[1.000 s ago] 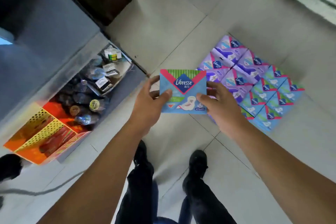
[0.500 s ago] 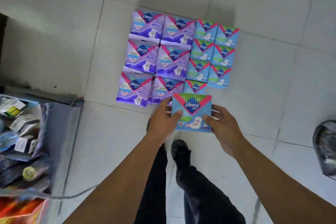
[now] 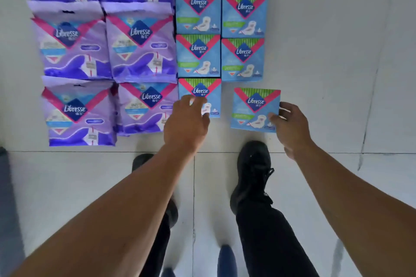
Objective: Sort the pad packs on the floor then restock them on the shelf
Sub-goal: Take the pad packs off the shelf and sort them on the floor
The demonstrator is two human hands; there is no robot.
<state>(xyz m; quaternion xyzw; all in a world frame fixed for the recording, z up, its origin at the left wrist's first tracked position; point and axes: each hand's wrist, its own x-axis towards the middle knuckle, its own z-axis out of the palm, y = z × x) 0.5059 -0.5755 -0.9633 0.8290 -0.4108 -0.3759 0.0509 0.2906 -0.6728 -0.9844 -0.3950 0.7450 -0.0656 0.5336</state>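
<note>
Since the earlier frame, the blue pack (image 3: 255, 109) has been released by the left hand (image 3: 186, 122) and carried to the right of centre, and the view has been brought much closer to the packs laid out on the floor (image 3: 337, 51).

That blue pack is now pinched at its right edge by the right hand (image 3: 290, 128), thumb on the front face and fingers behind; whether it touches the floor cannot be told. It is held just below the right column of blue packs (image 3: 243, 59), a little apart from them and slightly tilted.

At centre frame, the left hand is laid over the lowest pack of the left blue column (image 3: 203, 89), its fingers bent loosely over the lower half; a firm grip cannot be made out.

Purple packs (image 3: 141, 48) are arranged in two columns across the upper left of the frame, touching the blue columns along their right side. Blue packs fill two columns at upper centre.

Two black shoes (image 3: 253, 168) and dark trousers are seen at lower centre, on pale floor tiles.
</note>
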